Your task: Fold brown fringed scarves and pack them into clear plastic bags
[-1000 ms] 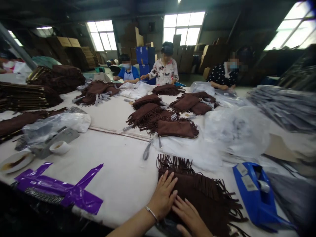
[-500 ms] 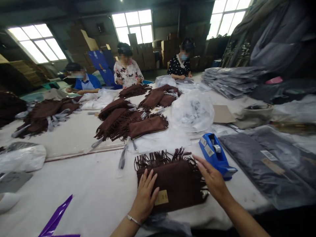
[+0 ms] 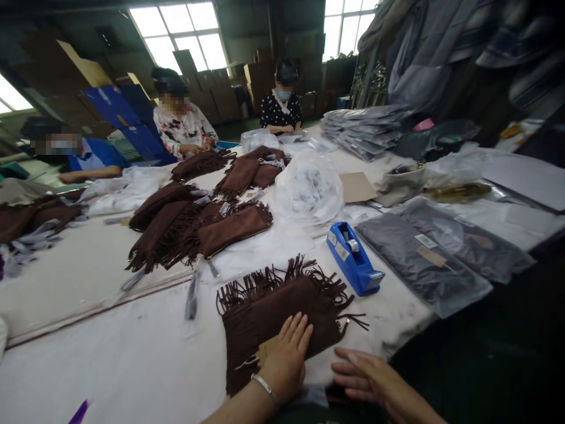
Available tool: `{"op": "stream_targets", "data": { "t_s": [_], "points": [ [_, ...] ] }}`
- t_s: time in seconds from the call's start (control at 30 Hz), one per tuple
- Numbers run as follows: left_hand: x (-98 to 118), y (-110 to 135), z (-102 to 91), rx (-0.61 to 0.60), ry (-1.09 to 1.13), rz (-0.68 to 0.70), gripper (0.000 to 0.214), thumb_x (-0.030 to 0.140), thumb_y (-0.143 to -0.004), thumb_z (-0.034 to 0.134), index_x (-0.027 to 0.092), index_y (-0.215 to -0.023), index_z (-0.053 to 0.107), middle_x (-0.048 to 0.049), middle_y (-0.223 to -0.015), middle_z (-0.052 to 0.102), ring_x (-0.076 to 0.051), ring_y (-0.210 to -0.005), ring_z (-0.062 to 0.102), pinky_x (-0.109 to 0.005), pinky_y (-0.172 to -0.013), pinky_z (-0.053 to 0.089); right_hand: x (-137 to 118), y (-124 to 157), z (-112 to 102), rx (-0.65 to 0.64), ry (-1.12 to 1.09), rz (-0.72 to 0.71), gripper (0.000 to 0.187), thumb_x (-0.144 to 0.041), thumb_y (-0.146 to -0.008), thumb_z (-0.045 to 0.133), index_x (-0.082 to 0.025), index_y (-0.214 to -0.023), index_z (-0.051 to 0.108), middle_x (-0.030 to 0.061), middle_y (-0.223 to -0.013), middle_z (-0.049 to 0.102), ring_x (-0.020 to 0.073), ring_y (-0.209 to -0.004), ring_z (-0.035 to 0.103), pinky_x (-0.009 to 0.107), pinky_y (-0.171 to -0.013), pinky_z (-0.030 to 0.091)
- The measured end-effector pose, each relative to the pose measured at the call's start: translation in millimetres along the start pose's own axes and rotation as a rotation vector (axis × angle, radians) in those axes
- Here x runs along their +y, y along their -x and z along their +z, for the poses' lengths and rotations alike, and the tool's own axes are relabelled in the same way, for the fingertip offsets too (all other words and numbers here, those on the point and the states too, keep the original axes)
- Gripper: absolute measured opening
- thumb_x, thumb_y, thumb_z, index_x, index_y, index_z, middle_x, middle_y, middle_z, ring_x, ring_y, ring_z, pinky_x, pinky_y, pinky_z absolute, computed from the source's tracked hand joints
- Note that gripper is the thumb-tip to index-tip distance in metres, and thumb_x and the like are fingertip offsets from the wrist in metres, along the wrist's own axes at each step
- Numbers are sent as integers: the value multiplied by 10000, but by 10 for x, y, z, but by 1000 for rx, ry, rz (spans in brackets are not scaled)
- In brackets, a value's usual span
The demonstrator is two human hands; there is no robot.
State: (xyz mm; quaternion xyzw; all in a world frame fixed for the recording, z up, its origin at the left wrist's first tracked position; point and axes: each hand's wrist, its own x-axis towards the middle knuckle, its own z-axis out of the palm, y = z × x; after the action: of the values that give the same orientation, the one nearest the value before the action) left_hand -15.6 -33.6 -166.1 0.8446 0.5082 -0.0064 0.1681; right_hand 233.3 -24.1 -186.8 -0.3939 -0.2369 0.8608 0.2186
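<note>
A dark brown fringed bag (image 3: 282, 306) lies flat on the white-covered table in front of me, its fringe spread along the far and right edges. My left hand (image 3: 286, 353) rests flat on its lower part, fingers stretched, partly covering a tan tag (image 3: 265, 351). White string shows beside the tag, and a small metal fitting (image 3: 342, 324) sits at the bag's right edge. Off the near right side of the bag, my right hand (image 3: 366, 374) is held with fingers extended and nothing in them. A blue tape dispenser (image 3: 355, 259) stands beyond the bag's right corner.
More brown fringed zip bags (image 3: 233, 227) are heaped farther back. Beside them is a clear plastic bag (image 3: 309, 188) with pale contents. Grey bagged goods (image 3: 424, 253) lie at right, with a stack of grey packages (image 3: 364, 132) behind. Several co-workers (image 3: 280, 109) sit across the table.
My view has turned right. My right hand has left the bag's right fringe and come back toward the near table edge. My left hand remains on the bag, now covering more of the tag.
</note>
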Motion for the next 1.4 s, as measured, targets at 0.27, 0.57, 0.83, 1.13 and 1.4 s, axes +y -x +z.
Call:
{"op": "stream_targets", "data": {
  "t_s": [0.27, 0.57, 0.83, 1.13, 1.4],
  "points": [
    [-131, 132, 25, 137, 100, 176, 788, -5, -677, 353, 189, -1427, 209, -65, -1486, 277, -204, -1393, 166, -483, -1125, 263, -151, -444, 317, -149, -436, -212, 304, -319, -823, 560, -160, -1073, 622, 87, -1163, 644, 219, -1158, 537, 431, -1055, 344],
    [-121, 134, 8, 82, 101, 171, 785, -12, -665, 355, 194, -1414, 245, -57, -1482, 290, -197, -1388, 184, -478, -1135, 241, -603, -590, -154, 228, -293, -526, 491, -491, -835, 487, -223, -1246, 508, 70, -1320, 531, 216, -1250, 446, 426, -1077, 324],
    [-126, 49, 94, -4, 72, 147, 787, -15, -642, 406, 183, -1395, 290, -57, -1494, 260, -208, -1398, 140, -501, -1134, 236, -15, -134, -324, 697, 613, -538, 389, -479, -803, 545, -225, -1092, 605, 61, -1033, 651, 233, -964, 603, 359, -864, 496],
    [-146, 55, 99, 45, 93, 158, 799, -27, -634, 398, 191, -1396, 293, -58, -1481, 289, -214, -1394, 164, -513, -1117, 281, -174, -261, -247, 500, 1130, -563, 176, -334, -869, 465, -267, -987, 577, 29, -988, 564, 175, -872, 578, 316, -794, 472],
    [-187, 42, 149, 88, 145, 164, 798, -48, -655, 379, 211, -1404, 281, -59, -1471, 310, -217, -1391, 176, -532, -1111, 274, -122, -243, -421, 299, 510, -419, 267, -418, -764, 638, -197, -899, 574, 23, -862, 618, 184, -858, 590, 298, -810, 463]
  ]
}}
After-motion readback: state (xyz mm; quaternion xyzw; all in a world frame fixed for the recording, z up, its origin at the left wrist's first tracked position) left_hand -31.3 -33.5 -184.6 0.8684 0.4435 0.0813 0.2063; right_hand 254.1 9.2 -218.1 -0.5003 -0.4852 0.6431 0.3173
